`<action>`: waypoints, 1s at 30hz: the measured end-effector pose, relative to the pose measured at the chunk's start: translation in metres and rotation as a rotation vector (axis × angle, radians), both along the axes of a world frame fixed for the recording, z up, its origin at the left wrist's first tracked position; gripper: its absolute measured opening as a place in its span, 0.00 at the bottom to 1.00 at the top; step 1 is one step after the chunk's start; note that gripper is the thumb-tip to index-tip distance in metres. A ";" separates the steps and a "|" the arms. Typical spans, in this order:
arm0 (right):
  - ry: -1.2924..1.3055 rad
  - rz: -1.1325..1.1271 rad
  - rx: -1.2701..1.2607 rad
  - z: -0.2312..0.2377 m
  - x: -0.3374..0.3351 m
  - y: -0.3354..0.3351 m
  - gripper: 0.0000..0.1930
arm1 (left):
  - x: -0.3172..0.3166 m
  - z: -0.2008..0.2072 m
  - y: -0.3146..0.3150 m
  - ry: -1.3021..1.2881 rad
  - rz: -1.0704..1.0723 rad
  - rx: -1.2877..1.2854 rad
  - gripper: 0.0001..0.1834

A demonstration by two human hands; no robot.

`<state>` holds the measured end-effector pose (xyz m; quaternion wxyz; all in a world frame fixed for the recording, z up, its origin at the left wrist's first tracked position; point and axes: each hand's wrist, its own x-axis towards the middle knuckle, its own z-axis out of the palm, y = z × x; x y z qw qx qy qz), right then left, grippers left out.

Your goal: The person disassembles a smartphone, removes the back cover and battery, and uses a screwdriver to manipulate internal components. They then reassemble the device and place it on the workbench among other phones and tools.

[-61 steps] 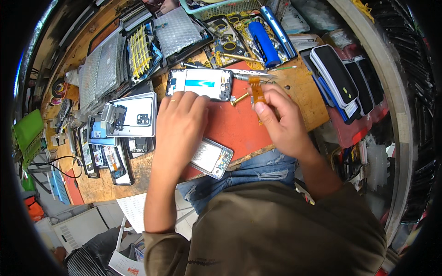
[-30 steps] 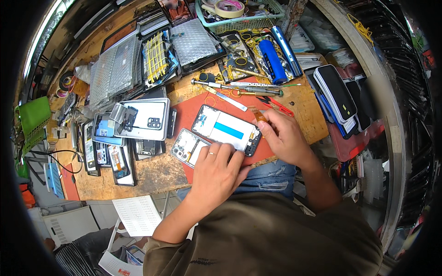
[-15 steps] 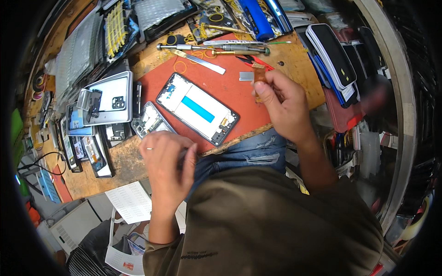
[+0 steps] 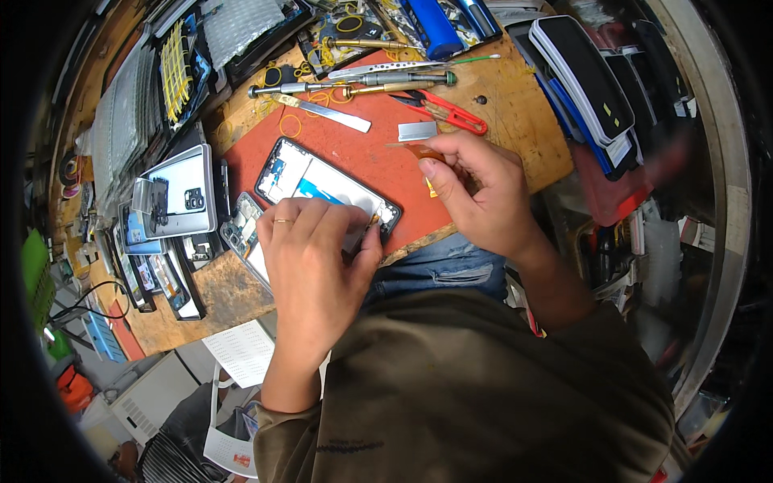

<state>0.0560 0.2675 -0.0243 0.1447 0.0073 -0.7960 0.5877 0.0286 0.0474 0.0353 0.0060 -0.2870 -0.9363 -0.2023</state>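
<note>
An opened phone body (image 4: 288,171) with a white inside, a blue strip and a dark rim lies aslant on the red mat. My left hand (image 4: 318,245) reaches over its near end, fingers bent, thumb and forefinger drawn together at the lower right corner; whatever they grip is hidden. To the right, above the mat's edge, my right hand (image 4: 487,189) pinches an orange-brown flex cable (image 4: 423,151) between thumb and fingers. A second opened phone part (image 4: 241,229) lies left of the phone body, partly beneath my left hand.
Beyond the phone body lie a flat metal blade (image 4: 330,114), screwdrivers (image 4: 386,79), red-handled snips (image 4: 451,111) and a small grey plate (image 4: 417,131). Phone housings (image 4: 179,197) are stacked on the left. More phones (image 4: 580,84) lie at the right. The bench's front edge (image 4: 427,242) runs near my lap.
My left hand has moved right and up onto the near end of the phone body. My right hand has come slightly nearer and lower, turning the flex cable sideways. The whole view has shifted a little.
</note>
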 end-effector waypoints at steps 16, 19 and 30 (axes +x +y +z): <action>0.176 0.026 0.078 -0.003 -0.003 0.000 0.07 | -0.016 0.022 0.029 0.059 -0.142 -0.360 0.10; 0.183 0.024 0.082 -0.003 -0.003 0.000 0.07 | -0.015 0.023 0.029 0.064 -0.149 -0.370 0.11; 0.139 0.063 0.062 0.000 0.000 0.002 0.07 | 0.006 0.014 -0.013 0.009 -0.032 -0.064 0.09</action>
